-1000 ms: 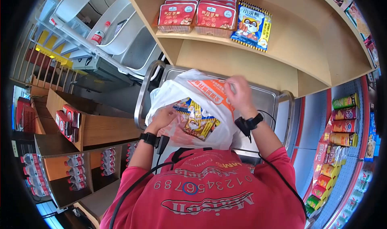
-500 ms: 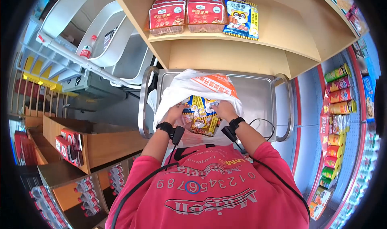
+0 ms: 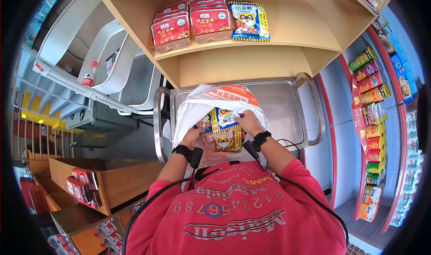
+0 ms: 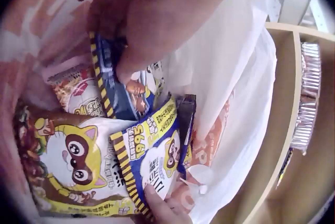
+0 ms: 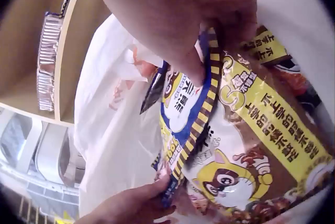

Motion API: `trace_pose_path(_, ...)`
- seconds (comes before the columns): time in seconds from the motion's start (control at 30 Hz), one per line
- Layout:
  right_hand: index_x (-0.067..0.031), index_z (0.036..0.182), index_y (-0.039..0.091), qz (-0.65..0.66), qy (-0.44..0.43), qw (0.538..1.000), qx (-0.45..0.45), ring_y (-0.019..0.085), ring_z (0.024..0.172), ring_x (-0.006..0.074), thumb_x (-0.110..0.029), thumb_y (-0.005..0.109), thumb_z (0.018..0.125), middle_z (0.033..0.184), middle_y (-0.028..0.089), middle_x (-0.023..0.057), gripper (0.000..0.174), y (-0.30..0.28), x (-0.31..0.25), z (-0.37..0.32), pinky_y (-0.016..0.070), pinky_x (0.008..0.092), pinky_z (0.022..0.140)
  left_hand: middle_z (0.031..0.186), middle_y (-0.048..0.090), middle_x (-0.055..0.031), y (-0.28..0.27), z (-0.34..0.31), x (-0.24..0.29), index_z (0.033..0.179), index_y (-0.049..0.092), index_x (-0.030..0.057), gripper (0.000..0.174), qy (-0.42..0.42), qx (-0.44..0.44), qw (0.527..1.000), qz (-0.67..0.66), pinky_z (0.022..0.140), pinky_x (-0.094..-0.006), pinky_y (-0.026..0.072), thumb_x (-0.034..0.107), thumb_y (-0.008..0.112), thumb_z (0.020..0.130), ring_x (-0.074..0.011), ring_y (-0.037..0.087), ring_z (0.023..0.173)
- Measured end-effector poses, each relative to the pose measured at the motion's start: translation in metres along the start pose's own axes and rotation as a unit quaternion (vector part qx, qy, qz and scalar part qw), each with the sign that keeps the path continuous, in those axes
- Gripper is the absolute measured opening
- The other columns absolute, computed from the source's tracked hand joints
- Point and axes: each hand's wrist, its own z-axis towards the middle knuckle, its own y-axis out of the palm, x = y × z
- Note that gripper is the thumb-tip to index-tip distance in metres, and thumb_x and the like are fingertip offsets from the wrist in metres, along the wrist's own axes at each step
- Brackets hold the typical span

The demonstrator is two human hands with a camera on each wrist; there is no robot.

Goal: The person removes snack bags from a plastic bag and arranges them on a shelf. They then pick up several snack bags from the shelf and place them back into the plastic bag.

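A white plastic bag (image 3: 186,113) with orange print lies open toward me, with several snack bags in its mouth. My left hand (image 3: 194,135) pinches the edge of a blue snack bag (image 4: 128,90) with striped trim, at the left of the opening. On the right, my right hand (image 3: 251,122) pinches the striped edge of another blue snack bag (image 5: 175,111) with a cartoon raccoon, its thumb lying on the front. Below both hands sits a brown and yellow raccoon snack bag (image 3: 226,141). A pink-and-white packet (image 4: 78,90) shows behind it in the left wrist view.
The plastic bag rests on a metal cart (image 3: 283,102) with raised handles. Behind it, a wooden shelf (image 3: 296,42) holds red-lidded packs (image 3: 211,24) and one blue snack bag (image 3: 249,21). White bins (image 3: 105,66) stand left; canned snacks (image 3: 375,93) line the right rack.
My right hand has come down from the plastic bag's upper side into its opening and now pinches a blue snack bag. My left hand has shifted to a blue snack bag's edge.
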Motion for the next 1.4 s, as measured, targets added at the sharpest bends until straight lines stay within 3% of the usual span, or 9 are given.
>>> trace_pose_path(0.13, 0.0016, 0.092, 0.063, 0.055, -0.086, 0.995, 0.007, 0.062, 0.073, 0.0231, -0.014, 0.068, 0.069, 0.082, 0.065, 0.0134, 0.028, -0.025, -0.004, 0.001, 0.0483, 0.0319, 0.069, 0.106, 0.059, -0.0085, 0.022, -0.053, 0.069, 0.116, 0.048, -0.0015, 0.041, -0.063, -0.029, 0.996, -0.054, 0.084, -0.0305, 0.0467, -0.002, 0.060, 0.077, -0.0180, 0.057, 0.097)
trace_pose_path(0.23, 0.0009, 0.094, 0.063, 0.223, -0.152, 0.960, -0.069, 0.061, 0.076, 0.0180, -0.008, 0.065, 0.071, 0.086, 0.065, 0.0101, 0.025, -0.055, -0.016, -0.013, 0.0477, 0.0297, 0.070, 0.108, 0.058, -0.0109, 0.010, -0.061, 0.070, 0.113, 0.048, -0.0028, 0.037, -0.009, -0.089, 0.996, 0.006, 0.090, -0.0298, 0.0428, -0.004, 0.058, 0.078, -0.0181, 0.057, 0.100)
trace_pose_path(0.27, 0.0002, 0.096, 0.063, 0.214, -0.141, 0.964, -0.072, 0.060, 0.076, 0.0136, -0.004, 0.064, 0.071, 0.085, 0.065, 0.0071, 0.025, -0.072, -0.029, -0.023, 0.0474, 0.0277, 0.070, 0.109, 0.058, -0.0096, 0.009, -0.067, 0.074, 0.113, 0.047, -0.0030, 0.039, 0.004, -0.097, 0.995, 0.025, 0.091, -0.0289, 0.0424, -0.005, 0.059, 0.076, -0.0176, 0.057, 0.099)
trace_pose_path(0.63, -0.0010, 0.090, 0.064, 0.102, -0.150, 0.978, -0.101, 0.058, 0.068, 0.0099, -0.004, 0.066, 0.073, 0.076, 0.065, 0.0079, 0.017, -0.160, -0.072, -0.070, 0.0468, 0.0257, 0.064, 0.106, 0.060, -0.0051, 0.009, -0.105, 0.122, 0.113, 0.050, -0.0007, 0.047, 0.046, -0.237, 0.968, 0.066, 0.090, -0.0267, 0.0427, -0.016, 0.059, 0.069, -0.0135, 0.056, 0.099)
trace_pose_path(0.8, -0.0018, 0.094, 0.063, 0.040, -0.282, 0.934, -0.216, 0.060, 0.072, 0.0208, -0.012, 0.066, 0.076, 0.081, 0.065, 0.0130, 0.021, -0.182, -0.113, -0.083, 0.0465, 0.0316, 0.068, 0.111, 0.058, -0.0045, 0.013, -0.103, 0.135, 0.121, 0.046, 0.0010, 0.052, 0.124, -0.203, 0.962, 0.136, 0.090, -0.0257, 0.0429, -0.016, 0.057, 0.072, -0.0131, 0.055, 0.102)
trace_pose_path(0.93, -0.0026, 0.093, 0.065, 0.021, -0.375, 0.893, -0.248, 0.061, 0.071, 0.0144, -0.016, 0.065, 0.080, 0.078, 0.065, 0.0091, 0.018, -0.180, -0.154, -0.081, 0.0467, 0.0288, 0.067, 0.113, 0.057, -0.0055, 0.026, -0.114, 0.156, 0.127, 0.042, 0.0014, 0.057, 0.147, -0.187, 0.965, 0.107, 0.089, -0.0259, 0.0429, -0.015, 0.056, 0.073, -0.0138, 0.054, 0.102)
trace_pose_path(1.17, -0.0050, 0.093, 0.065, 0.058, -0.342, 0.919, -0.185, 0.062, 0.068, 0.0180, -0.019, 0.065, 0.079, 0.077, 0.065, 0.0106, 0.020, -0.126, -0.153, -0.034, 0.0477, 0.0296, 0.063, 0.121, 0.050, -0.0107, 0.058, -0.109, 0.141, 0.129, 0.037, -0.0022, 0.052, 0.158, -0.197, 0.966, -0.046, 0.091, -0.0264, 0.0408, -0.006, 0.038, 0.076, -0.0157, 0.051, 0.106)
trace_pose_path(1.33, -0.0102, 0.092, 0.067, 0.030, -0.375, 0.915, -0.147, 0.063, 0.075, 0.0231, -0.027, 0.065, 0.077, 0.082, 0.065, 0.0102, 0.023, -0.123, -0.147, -0.022, 0.0472, 0.0329, 0.065, 0.117, 0.052, -0.0105, 0.070, -0.106, 0.131, 0.126, 0.040, -0.0021, 0.045, 0.140, -0.217, 0.957, -0.134, 0.091, -0.0277, 0.0417, 0.009, 0.054, 0.085, -0.0149, 0.051, 0.105)
trace_pose_path(1.4, -0.0084, 0.091, 0.067, 0.033, -0.377, 0.914, -0.147, 0.062, 0.078, 0.0249, -0.024, 0.066, 0.076, 0.083, 0.065, 0.0115, 0.022, -0.123, -0.144, -0.019, 0.0473, 0.0346, 0.067, 0.113, 0.055, -0.0093, 0.077, -0.115, 0.140, 0.126, 0.041, -0.0024, 0.051, 0.165, -0.223, 0.961, -0.013, 0.088, -0.0275, 0.0436, 0.009, 0.063, 0.081, -0.0139, 0.053, 0.102)
